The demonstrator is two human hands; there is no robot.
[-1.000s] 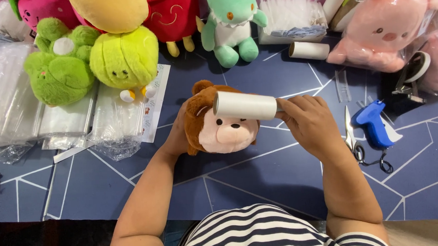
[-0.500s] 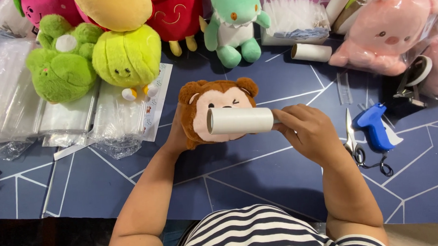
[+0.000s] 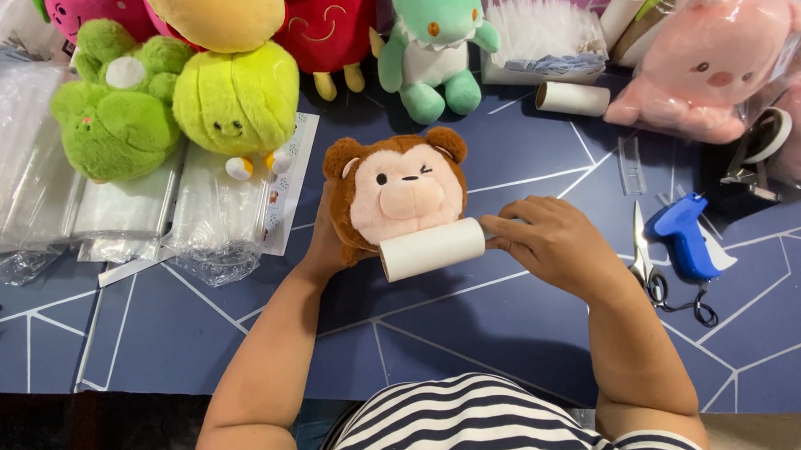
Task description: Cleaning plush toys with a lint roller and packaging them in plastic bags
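The right hand (image 3: 554, 245) is shown closed around the handle end of a white lint roller (image 3: 432, 249), whose cylinder is laid across the lower edge of a brown monkey plush head (image 3: 397, 192). The left hand (image 3: 327, 246) is largely hidden behind the left side of the plush head, which is gripped and propped face-up on the dark blue tabletop (image 3: 476, 312); how far its fingers are curled cannot be told. The plush head is seen near the centre of the scene, with the roller touching its chin.

To the right of the right hand, a pair of scissors (image 3: 643, 255) and a blue tagging gun (image 3: 687, 239) are laid just beside each other. At far centre a teal dinosaur plush (image 3: 433, 44) is stood upright, with a cardboard tube (image 3: 572, 99) to its right. At far right a pink plush in a clear bag (image 3: 717, 54) is seen. At far left a green plush (image 3: 112, 116) and a lime-yellow plush (image 3: 236, 102) are rested on stacks of clear plastic bags (image 3: 130, 205).
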